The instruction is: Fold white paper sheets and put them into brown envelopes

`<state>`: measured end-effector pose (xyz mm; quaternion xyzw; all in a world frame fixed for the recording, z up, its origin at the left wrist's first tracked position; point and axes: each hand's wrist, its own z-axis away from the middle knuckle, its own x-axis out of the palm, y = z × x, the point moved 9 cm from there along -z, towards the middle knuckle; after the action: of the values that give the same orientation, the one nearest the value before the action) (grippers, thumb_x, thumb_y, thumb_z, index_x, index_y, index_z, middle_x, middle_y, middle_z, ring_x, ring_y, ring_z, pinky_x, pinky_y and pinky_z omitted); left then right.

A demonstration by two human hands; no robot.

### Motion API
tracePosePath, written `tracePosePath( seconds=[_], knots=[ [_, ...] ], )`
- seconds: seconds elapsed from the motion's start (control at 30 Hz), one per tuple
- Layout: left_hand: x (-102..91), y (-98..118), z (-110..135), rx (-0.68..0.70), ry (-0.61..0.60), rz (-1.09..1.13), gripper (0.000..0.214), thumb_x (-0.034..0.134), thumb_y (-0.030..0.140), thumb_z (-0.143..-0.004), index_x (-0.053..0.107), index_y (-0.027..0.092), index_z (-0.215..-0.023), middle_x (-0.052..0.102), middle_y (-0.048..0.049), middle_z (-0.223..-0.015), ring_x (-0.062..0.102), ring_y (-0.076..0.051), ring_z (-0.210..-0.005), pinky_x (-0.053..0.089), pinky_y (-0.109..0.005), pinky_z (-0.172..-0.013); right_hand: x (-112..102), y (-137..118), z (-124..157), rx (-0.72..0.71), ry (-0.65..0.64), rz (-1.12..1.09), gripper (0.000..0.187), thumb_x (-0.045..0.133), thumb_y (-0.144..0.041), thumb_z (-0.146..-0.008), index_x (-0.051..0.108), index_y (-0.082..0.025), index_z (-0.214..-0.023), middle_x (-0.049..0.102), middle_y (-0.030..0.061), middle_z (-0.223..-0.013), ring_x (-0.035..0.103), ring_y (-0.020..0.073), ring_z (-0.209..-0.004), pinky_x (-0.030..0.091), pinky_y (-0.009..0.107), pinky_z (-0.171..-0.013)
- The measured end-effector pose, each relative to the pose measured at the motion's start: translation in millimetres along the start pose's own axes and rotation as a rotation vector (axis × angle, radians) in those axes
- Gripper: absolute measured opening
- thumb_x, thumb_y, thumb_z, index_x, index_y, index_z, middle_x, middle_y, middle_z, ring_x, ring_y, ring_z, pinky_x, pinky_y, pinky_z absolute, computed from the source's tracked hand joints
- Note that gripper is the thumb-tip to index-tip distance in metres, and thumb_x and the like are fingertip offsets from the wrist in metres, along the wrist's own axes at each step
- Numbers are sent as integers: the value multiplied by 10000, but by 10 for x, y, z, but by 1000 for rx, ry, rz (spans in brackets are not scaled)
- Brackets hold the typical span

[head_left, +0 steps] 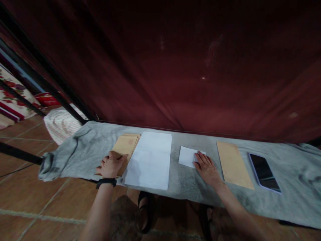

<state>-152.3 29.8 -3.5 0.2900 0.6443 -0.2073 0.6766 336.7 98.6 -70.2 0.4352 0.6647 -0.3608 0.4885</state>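
Observation:
My left hand [110, 165] rests on a small stack of brown envelopes [125, 144], its thumb stretched out to the right and its fingers spread towards the left edge. Flat on a small white piece of paper [187, 156], which looks folded, lies my right hand [206, 167] with its fingers extended over the right part. Between the two hands sits a stack of large white paper sheets [151, 160]. A single brown envelope [233, 164] lies just right of my right hand, apart from it.
A phone [265, 172] with a dark screen lies right of the single envelope. Grey cloth [82, 150] covers the narrow bench. Behind it hangs a dark red curtain [175, 73]. Dark metal bars [50, 72] and a striped cloth [61, 124] stand at the left, above a tiled floor [57, 207].

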Motion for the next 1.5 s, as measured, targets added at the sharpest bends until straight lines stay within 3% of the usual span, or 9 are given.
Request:
tracePosePath(
  seconds=[0.17, 0.37, 0.67, 0.87, 1.1, 1.27, 1.4, 1.47, 1.5],
  knots=[
    [-118, 40, 50, 36, 54, -63, 805, 491, 657, -846, 459, 80, -1406, 584, -302, -1285, 559, -441, -1203, 418, -540, -948, 20, 16, 7, 0, -2, -2, 518, 344, -377, -1046, 492, -157, -1491, 473, 124, -1563, 459, 261, -1419, 338, 463, -1175],
    [-200, 20, 77, -3, 127, -41, 806, 524, 626, -854, 425, 64, -1424, 540, -303, -1316, 526, -437, -1229, 432, -559, -940, 33, 19, 14, -7, 4, -6, 507, 347, -367, -1043, 489, -183, -1494, 478, 125, -1559, 465, 268, -1414, 335, 479, -1170],
    [-274, -106, -2, 24, 241, -17, 673, 602, 534, -797, 539, 26, -1234, 615, -280, -1207, 605, -405, -1114, 487, -459, -876, 5, 19, 6, -20, 43, -47, 501, 349, -374, -1043, 500, -181, -1480, 509, 129, -1533, 477, 276, -1396, 364, 476, -1140],
    [-331, -174, -26, -27, 216, 70, 576, 585, 437, -841, 496, 59, -1267, 643, -265, -1198, 621, -391, -1136, 496, -420, -835, 1, 10, 6, -24, 43, -49, 494, 355, -353, -1041, 496, -180, -1481, 496, 137, -1541, 468, 276, -1404, 362, 472, -1141],
    [-536, -167, 54, -55, 276, 136, 394, 533, 392, -861, 606, 109, -1126, 641, -268, -1211, 592, -410, -1165, 454, -501, -901, 13, 12, -12, 8, -7, -43, 495, 378, -338, -1033, 496, -169, -1484, 479, 146, -1553, 458, 288, -1411, 347, 483, -1156],
    [-795, -242, 228, -114, 317, 359, 353, 597, 443, -849, 593, 172, -1076, 676, -128, -871, 655, -349, -887, 477, -456, -784, 20, 16, -11, 7, -8, -37, 498, 382, -348, -1035, 489, -173, -1489, 478, 136, -1556, 449, 283, -1420, 345, 477, -1158],
    [-1132, -237, 338, -62, 594, 670, 232, 654, 378, -830, 526, 214, -933, 567, -14, -779, 601, -251, -794, 477, -420, -816, -2, 7, -16, 9, -6, -36, 492, 400, -326, -1028, 496, -174, -1486, 489, 140, -1547, 459, 288, -1413, 352, 477, -1149],
    [-1062, -151, 311, -51, 581, 998, 237, 699, 269, -783, 470, 228, -827, 511, 32, -754, 569, -178, -747, 481, -335, -801, -23, -8, -25, 8, -11, -31, 491, 397, -316, -1028, 503, -158, -1481, 491, 146, -1545, 467, 293, -1407, 360, 478, -1143],
    [-916, -124, 299, -141, 527, 1209, 273, 707, 190, -747, 438, 228, -776, 486, 52, -721, 555, -146, -704, 483, -293, -764, -34, -13, -30, 12, -15, -27, 488, 395, -311, -1028, 508, -155, -1477, 492, 145, -1544, 472, 294, -1403, 362, 475, -1142]
  ],
)
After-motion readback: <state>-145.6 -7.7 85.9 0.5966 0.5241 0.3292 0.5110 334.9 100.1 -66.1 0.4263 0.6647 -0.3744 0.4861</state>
